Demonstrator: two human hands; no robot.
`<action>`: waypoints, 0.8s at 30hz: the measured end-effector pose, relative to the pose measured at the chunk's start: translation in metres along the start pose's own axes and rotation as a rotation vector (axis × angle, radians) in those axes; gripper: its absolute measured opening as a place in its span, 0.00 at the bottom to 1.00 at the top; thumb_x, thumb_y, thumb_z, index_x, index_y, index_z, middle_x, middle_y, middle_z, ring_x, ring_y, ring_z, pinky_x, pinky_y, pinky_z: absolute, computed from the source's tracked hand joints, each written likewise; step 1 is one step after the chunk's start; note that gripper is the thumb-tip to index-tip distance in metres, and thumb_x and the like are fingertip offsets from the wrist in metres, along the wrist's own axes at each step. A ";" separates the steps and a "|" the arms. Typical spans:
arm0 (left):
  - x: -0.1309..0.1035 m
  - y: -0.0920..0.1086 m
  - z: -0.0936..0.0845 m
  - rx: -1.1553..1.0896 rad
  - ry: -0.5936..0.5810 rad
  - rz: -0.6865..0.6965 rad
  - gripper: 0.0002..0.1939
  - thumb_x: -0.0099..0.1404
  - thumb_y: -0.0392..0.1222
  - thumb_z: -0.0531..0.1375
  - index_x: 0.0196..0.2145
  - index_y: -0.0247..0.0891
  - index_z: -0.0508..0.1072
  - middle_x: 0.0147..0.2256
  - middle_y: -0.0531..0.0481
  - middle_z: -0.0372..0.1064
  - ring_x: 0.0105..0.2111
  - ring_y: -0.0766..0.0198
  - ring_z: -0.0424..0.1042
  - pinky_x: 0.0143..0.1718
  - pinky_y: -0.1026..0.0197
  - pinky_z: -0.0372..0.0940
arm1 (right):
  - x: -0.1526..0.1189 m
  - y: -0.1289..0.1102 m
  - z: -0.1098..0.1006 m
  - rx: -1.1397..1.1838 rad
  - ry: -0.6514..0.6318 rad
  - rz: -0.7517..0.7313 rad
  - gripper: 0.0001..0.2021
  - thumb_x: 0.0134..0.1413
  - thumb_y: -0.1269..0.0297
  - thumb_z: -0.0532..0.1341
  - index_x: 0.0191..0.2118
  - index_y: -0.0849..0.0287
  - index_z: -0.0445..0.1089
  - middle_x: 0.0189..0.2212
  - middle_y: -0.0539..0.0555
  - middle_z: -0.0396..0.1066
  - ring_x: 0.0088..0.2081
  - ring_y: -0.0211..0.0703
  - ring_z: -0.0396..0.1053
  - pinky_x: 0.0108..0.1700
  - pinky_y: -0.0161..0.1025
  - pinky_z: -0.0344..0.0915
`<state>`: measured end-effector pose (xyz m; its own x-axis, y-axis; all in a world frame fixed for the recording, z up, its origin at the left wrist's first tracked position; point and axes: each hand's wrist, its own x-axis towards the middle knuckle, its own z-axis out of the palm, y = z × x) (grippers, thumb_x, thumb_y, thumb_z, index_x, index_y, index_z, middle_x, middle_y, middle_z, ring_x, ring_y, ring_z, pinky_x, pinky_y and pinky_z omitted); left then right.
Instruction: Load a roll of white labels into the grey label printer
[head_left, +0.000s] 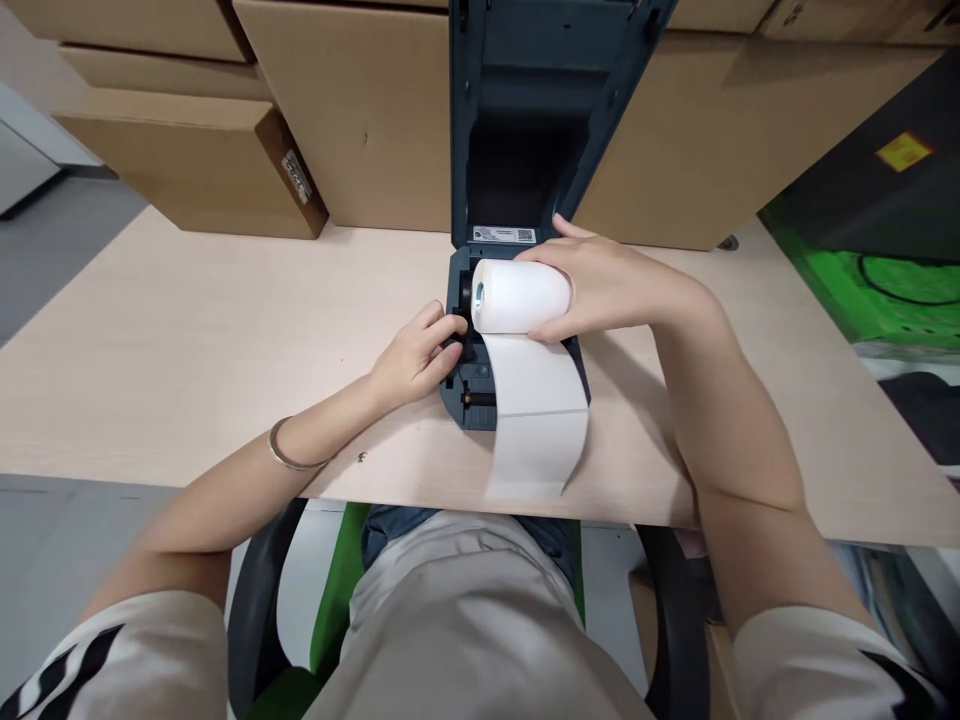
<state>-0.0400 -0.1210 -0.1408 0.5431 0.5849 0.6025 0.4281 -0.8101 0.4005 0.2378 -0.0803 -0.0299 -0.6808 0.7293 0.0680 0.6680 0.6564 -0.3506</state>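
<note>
Roll (525, 297) of white paper is held by the right hand (592, 283), which is spread around its right end, fingers behind and thumb in front. The roll's long axis is laid from left to right, roughly in line with the front edge of the desk (247, 330), over the rear part of the open printer (480, 375). Its left end, where the core opening can be seen, is turned towards the dark holder (466, 292) at the printer's left side; the two are set close together, but whether they are touching cannot be told.

By the left hand (420, 350), the printer's left edge is met just in front of that holder, to the left of the roll and a little nearer the body. Its fingers are curled, with thumb and forefinger brought close; whether anything is pinched between them cannot be made out. The roll is therefore flanked by both hands, but gripped only by the right. From its underside a strip (541, 385) is led forward, past the printer's front edge. Behind, the lid (555, 95) is raised.
</note>
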 end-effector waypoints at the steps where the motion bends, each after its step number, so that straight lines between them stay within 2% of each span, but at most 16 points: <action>1: 0.000 0.000 0.000 0.002 -0.001 0.000 0.24 0.81 0.58 0.43 0.46 0.40 0.71 0.34 0.50 0.59 0.33 0.58 0.62 0.35 0.55 0.62 | 0.000 -0.001 0.000 -0.005 -0.002 0.001 0.32 0.42 0.47 0.69 0.55 0.53 0.77 0.50 0.51 0.79 0.62 0.65 0.71 0.79 0.70 0.38; 4: 0.000 0.000 0.001 0.002 -0.001 -0.001 0.24 0.81 0.59 0.43 0.46 0.40 0.71 0.34 0.50 0.59 0.33 0.58 0.62 0.35 0.55 0.62 | -0.001 -0.003 0.001 -0.023 -0.018 0.011 0.32 0.42 0.48 0.69 0.56 0.53 0.76 0.49 0.51 0.79 0.61 0.64 0.71 0.79 0.69 0.37; 8: 0.000 0.000 0.000 -0.007 0.022 0.008 0.23 0.81 0.58 0.44 0.45 0.40 0.70 0.34 0.50 0.59 0.33 0.58 0.62 0.35 0.55 0.62 | -0.001 -0.005 0.000 -0.068 -0.001 0.006 0.32 0.41 0.51 0.70 0.55 0.55 0.76 0.49 0.54 0.79 0.60 0.66 0.71 0.76 0.70 0.46; 11: 0.001 0.001 0.000 -0.010 0.022 0.003 0.23 0.81 0.58 0.44 0.42 0.40 0.70 0.34 0.50 0.60 0.32 0.58 0.61 0.34 0.55 0.62 | 0.001 -0.006 0.003 -0.093 -0.007 -0.001 0.27 0.42 0.52 0.69 0.50 0.56 0.77 0.45 0.54 0.80 0.53 0.62 0.75 0.76 0.69 0.48; 13: 0.001 0.001 -0.001 -0.011 0.011 -0.015 0.23 0.80 0.59 0.44 0.42 0.41 0.69 0.34 0.49 0.61 0.32 0.57 0.61 0.34 0.54 0.62 | 0.004 -0.005 0.007 -0.100 -0.025 -0.004 0.23 0.43 0.52 0.69 0.46 0.56 0.77 0.41 0.53 0.79 0.48 0.57 0.77 0.76 0.67 0.47; 16: 0.001 0.001 -0.001 -0.014 0.002 -0.037 0.24 0.80 0.61 0.44 0.41 0.41 0.70 0.34 0.49 0.61 0.32 0.57 0.61 0.34 0.54 0.63 | 0.010 0.003 0.016 -0.107 -0.034 -0.011 0.21 0.44 0.52 0.68 0.43 0.57 0.77 0.39 0.52 0.79 0.46 0.54 0.77 0.78 0.63 0.44; 19: 0.001 0.001 -0.001 -0.017 -0.001 -0.042 0.24 0.80 0.61 0.44 0.42 0.41 0.70 0.33 0.49 0.61 0.32 0.57 0.62 0.34 0.54 0.63 | 0.015 0.013 0.023 -0.116 -0.029 -0.031 0.22 0.46 0.51 0.68 0.46 0.58 0.78 0.41 0.53 0.80 0.48 0.55 0.77 0.79 0.63 0.39; 24: 0.001 0.002 -0.001 -0.007 -0.012 -0.043 0.24 0.80 0.60 0.44 0.42 0.41 0.70 0.34 0.49 0.61 0.33 0.57 0.62 0.35 0.54 0.63 | 0.016 0.020 0.029 -0.128 -0.067 -0.038 0.30 0.48 0.45 0.69 0.54 0.57 0.78 0.48 0.56 0.80 0.56 0.61 0.74 0.77 0.71 0.30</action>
<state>-0.0394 -0.1220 -0.1388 0.5329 0.6192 0.5767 0.4458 -0.7847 0.4306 0.2316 -0.0607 -0.0635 -0.7220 0.6917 0.0147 0.6713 0.7056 -0.2270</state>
